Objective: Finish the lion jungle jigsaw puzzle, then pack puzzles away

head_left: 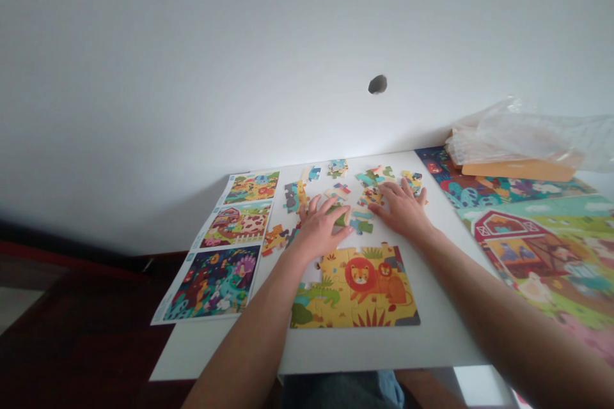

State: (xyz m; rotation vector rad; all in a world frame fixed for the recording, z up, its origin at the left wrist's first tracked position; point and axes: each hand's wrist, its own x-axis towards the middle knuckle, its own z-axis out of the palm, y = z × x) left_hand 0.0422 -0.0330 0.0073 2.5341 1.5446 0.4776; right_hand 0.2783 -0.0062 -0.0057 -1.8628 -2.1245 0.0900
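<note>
A partly assembled jigsaw puzzle of a lion and a crocodile [355, 287] lies on the white table [432, 332], with a gap at its upper left corner. Just above it, my left hand [321, 228] rests with spread fingers, its thumb tip beside a green puzzle piece [341, 219]. My right hand [400, 208] lies flat with spread fingers on the table, its fingertips among loose pieces. Several loose jigsaw pieces [371, 195] are scattered across the table beyond both hands. Some are hidden under my palms and fingers.
A printed sheet of puzzle pictures [223, 249] lies along the table's left side. Large farm-scene puzzle artwork [522, 236] covers the right side, with an orange box [518, 169] under clear plastic wrap [513, 137]. A white wall stands behind; a dark floor lies left.
</note>
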